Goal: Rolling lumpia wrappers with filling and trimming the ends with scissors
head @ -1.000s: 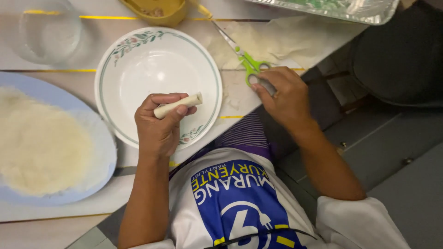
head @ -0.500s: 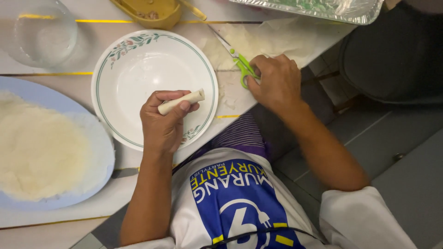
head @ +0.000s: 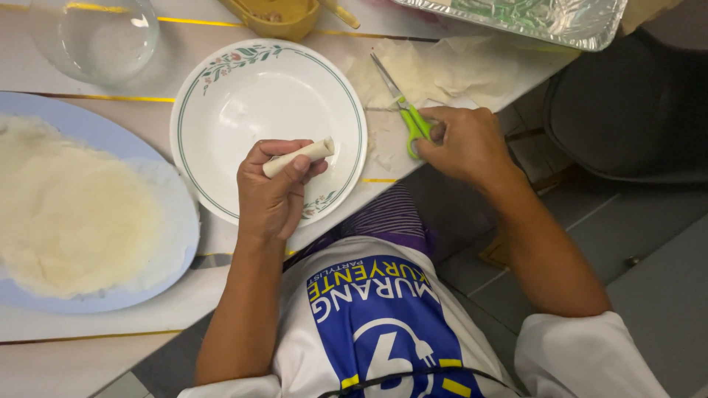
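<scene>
My left hand [head: 274, 193] holds a small pale rolled wrapper [head: 299, 156] over the near side of a white plate with a floral rim [head: 221, 66]. The plate holds nothing else. My right hand [head: 463, 144] grips the green handles of a pair of scissors [head: 402, 107] on the table's right part; the blades point up and left, lying against loose thin wrapper sheets [head: 431, 70].
A light blue plate [head: 88, 133] at the left carries a stack of round pale wrappers [head: 66, 206]. A clear glass bowl [head: 96, 33], a yellow bowl [head: 284, 15] and a foil tray [head: 531, 18] line the far edge. A dark seat [head: 634, 110] stands at the right.
My right hand has closed around the scissor handles and shifted a little. My left hand keeps the roll over the plate, almost unmoved.
</scene>
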